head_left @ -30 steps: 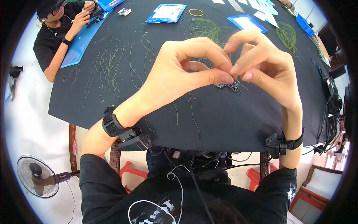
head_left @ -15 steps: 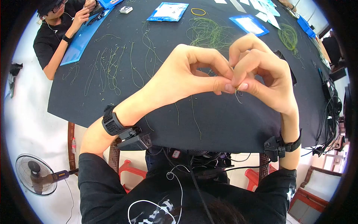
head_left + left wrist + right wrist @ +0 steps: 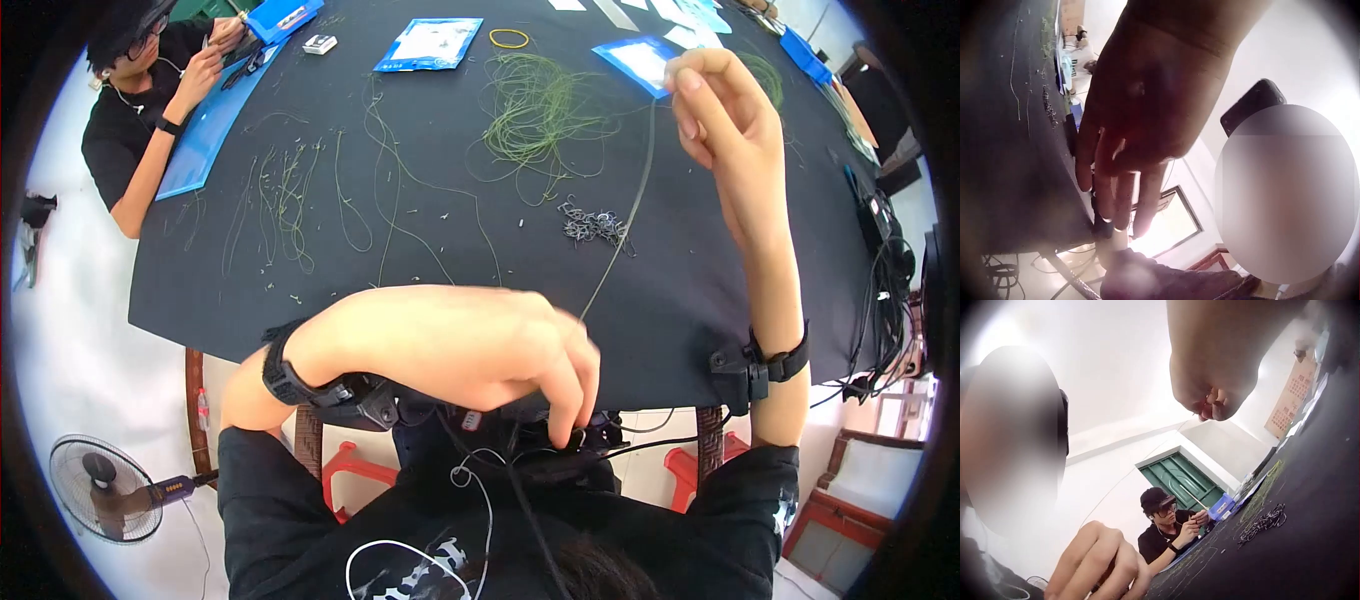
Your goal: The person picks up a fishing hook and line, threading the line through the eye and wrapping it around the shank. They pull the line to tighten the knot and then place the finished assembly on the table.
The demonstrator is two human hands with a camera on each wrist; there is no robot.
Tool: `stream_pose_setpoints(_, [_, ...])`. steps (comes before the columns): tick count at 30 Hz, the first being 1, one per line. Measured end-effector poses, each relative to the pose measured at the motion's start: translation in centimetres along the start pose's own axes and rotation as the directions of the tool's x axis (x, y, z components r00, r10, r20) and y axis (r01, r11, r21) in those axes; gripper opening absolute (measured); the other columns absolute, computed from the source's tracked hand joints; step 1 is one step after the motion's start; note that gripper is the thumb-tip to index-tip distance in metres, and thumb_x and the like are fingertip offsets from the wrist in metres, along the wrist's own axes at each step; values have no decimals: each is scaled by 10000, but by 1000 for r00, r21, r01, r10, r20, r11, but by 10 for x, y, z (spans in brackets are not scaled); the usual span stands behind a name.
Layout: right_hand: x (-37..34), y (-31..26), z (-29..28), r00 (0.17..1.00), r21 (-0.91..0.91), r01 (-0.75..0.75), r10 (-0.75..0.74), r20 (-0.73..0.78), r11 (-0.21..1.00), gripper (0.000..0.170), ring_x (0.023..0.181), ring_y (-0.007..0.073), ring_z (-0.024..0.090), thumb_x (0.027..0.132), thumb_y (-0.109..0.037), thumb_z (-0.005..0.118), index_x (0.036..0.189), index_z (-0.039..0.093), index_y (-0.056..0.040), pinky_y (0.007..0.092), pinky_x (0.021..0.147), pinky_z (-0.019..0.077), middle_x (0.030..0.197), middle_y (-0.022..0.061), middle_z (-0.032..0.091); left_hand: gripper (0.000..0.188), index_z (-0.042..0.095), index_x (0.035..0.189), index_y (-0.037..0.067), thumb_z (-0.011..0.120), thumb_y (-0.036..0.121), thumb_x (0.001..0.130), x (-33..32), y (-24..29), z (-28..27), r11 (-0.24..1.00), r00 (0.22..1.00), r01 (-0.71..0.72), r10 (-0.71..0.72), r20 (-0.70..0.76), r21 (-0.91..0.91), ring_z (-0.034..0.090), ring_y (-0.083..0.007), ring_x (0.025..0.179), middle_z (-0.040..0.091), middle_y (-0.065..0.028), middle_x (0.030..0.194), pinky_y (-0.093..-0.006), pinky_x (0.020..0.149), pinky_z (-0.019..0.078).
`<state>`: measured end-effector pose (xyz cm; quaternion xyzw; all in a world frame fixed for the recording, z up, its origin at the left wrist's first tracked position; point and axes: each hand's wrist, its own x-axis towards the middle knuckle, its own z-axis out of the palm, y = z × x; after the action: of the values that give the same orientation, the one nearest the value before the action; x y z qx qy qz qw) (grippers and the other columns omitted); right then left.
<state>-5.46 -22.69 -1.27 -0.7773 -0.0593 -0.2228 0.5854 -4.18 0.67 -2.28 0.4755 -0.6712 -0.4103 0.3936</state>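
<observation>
My right hand is raised over the far right of the table, its thumb and forefinger pinching the end of a thin green line. The line runs straight and slanting down to my left hand, which is low at the table's near edge, palm down and slightly blurred. Its fingers point downward, and the line passes behind its knuckles, where the thumb's grip is hidden. In the right wrist view the same line stretches between both hands. A pile of small dark hooks lies on the table beneath the line.
A loose coil of green line and cut lengths of line lie on the black table. Blue-white packets and a yellow rubber band are farther back. Another person works at the left.
The hands were together, fingertips meeting over the hooks. Now they are apart: the left has swung down toward my body, the right has risen away, with the line stretched between them.
</observation>
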Motion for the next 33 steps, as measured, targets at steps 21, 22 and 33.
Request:
stream_pose_setpoints(21, [-5,-10,11,984,-47,16,-8,179,999,169,578,34,423,876,-162,570,955,622,-22,178,510,334,722,-15,523,250,669,899,168,682,57,675,-6,-46,-55,394,842,369,241,-482,842,552,-180,824,566,26,867,-304,691,477])
stream_pose_setpoints(22, [-4,-10,11,977,-59,18,-5,212,998,156,594,36,440,877,-146,570,948,623,-18,179,522,349,744,-10,543,250,669,899,168,682,57,675,-5,-45,-56,393,842,370,241,-483,842,552,-180,824,566,26,867,-304,691,477])
stream_pose_setpoints(33, [-20,-6,32,963,-186,158,-110,246,970,95,697,100,596,786,-39,630,877,630,-11,235,647,476,792,58,640,239,568,937,-2,516,231,920,-4,-37,-46,977,573,59,-200,-795,-203,631,-161,820,650,-109,903,-275,734,511])
